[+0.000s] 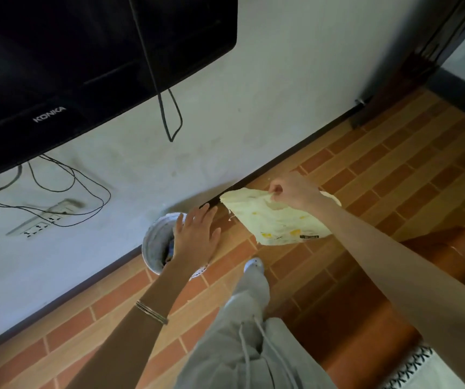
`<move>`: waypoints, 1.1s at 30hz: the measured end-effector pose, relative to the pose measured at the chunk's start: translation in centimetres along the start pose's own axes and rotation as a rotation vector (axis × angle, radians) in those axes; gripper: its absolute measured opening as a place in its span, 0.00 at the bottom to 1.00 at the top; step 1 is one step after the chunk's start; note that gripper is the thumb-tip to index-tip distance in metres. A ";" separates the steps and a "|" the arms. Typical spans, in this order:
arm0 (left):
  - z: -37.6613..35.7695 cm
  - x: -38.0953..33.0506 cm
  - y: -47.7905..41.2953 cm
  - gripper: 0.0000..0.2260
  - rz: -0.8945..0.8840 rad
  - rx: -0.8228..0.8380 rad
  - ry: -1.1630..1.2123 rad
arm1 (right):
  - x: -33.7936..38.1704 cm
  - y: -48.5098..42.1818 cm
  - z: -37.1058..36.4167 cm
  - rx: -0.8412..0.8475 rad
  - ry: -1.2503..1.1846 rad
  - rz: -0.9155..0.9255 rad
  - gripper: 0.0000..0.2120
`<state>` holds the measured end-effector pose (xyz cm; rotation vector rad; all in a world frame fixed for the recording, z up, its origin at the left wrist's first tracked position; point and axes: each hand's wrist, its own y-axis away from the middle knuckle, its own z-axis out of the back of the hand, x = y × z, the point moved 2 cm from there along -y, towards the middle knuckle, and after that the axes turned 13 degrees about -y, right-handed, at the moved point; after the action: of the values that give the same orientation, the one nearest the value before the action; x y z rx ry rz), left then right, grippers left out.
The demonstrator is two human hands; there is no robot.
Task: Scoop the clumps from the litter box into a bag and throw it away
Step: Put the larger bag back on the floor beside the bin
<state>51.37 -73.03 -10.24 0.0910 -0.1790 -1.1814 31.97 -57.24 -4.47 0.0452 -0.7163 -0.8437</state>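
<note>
Two hands: both raised over the floor by the wall.
Right fingers [274, 190]: pinched together on the gathered top of the bag.
Right hand [295, 192]: carrying the bag in the air, just right of the bin.
Left fingers [200, 217]: spread apart, clamped on nothing.
Left hand [194, 237]: palm down over the bin's mouth, reaching toward its rim.
Bag [276, 223]: pale yellow plastic, hanging clear of the tiled floor [380, 178], near the bin but not yet over it.
Bin [155, 242]: small, lined, against the wall [225, 122] below the television [85, 66].
Litter box: not in view.
Progress: scooping judged finished, bag closed in the fist.
Remaining: dropping the bag into the bin.
</note>
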 end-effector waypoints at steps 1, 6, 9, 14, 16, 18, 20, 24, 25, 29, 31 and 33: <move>-0.1 -0.5 -0.9 0.23 0.003 0.009 -0.003 | -0.7 -0.7 0.8 0.005 0.018 -0.003 0.06; 0.0 -3.2 -6.0 0.23 0.050 0.044 0.039 | -3.9 -4.1 5.6 0.059 0.060 0.007 0.06; 0.8 -5.4 -9.1 0.22 0.044 0.051 0.032 | -5.8 -5.8 8.0 0.069 0.110 0.052 0.07; 2.2 -8.3 -14.0 0.22 0.100 0.045 0.036 | -8.5 -9.1 10.8 0.131 0.178 0.105 0.07; 2.3 -9.0 -15.6 0.22 0.127 0.055 0.041 | -9.5 -10.9 11.4 0.160 0.191 0.122 0.06; 2.0 -9.9 -17.1 0.22 0.160 0.065 0.064 | -10.4 -12.7 11.6 0.194 0.211 0.157 0.06; 1.5 -11.0 -18.2 0.22 0.221 0.052 0.113 | -11.4 -14.7 11.4 0.236 0.236 0.187 0.06; 0.0 -13.9 -20.2 0.23 0.335 0.105 0.132 | -13.6 -18.5 11.2 0.314 0.290 0.246 0.08; -0.5 -14.8 -20.7 0.23 0.363 0.122 0.135 | -14.2 -19.6 11.1 0.338 0.290 0.261 0.09; -2.0 -17.7 -23.5 0.23 0.455 0.161 0.168 | -16.8 -24.0 11.0 0.368 0.297 0.347 0.10; -3.2 -19.1 -24.6 0.24 0.473 0.218 0.165 | -18.4 -25.9 10.3 0.373 0.308 0.377 0.11; -4.8 -20.6 -25.6 0.25 0.495 0.243 0.184 | -20.0 -27.8 9.1 0.371 0.288 0.398 0.11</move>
<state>21.43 -63.76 -21.07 0.3477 -0.1700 -0.6496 -0.95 -59.99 -17.27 0.3397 -0.5749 -0.3071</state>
